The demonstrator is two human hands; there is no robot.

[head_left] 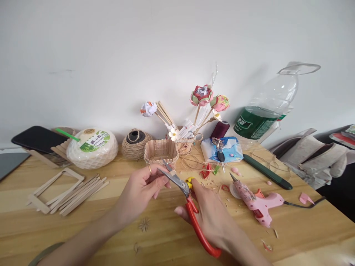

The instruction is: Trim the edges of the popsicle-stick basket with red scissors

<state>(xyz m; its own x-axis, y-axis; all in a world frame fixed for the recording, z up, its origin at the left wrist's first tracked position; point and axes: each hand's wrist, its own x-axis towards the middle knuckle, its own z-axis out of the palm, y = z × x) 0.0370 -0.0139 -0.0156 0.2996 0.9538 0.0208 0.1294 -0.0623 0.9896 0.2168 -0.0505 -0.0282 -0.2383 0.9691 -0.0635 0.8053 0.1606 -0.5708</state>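
Note:
My right hand (206,210) is closed around red-handled scissors (177,183), their blades parted and pointing up to the left. A small yellow part (189,181) shows beside the scissors' pivot. My left hand (146,181), with a ring on one finger, pinches close to the blades. Between the blades shows the pale, rounded end of what looks like a wooden craft stick (172,173); my left fingers hide most of it. Just behind my hands stands a small box made of craft sticks (161,150).
Loose craft sticks (83,194) and a stick frame (39,201) lie left. Behind are a wrapped coconut (93,147), twine (135,142) and paper flowers (202,96). At right are a pink glue gun (266,207), a green pen-like tool (267,172), keys (221,156) and a large bottle (257,122).

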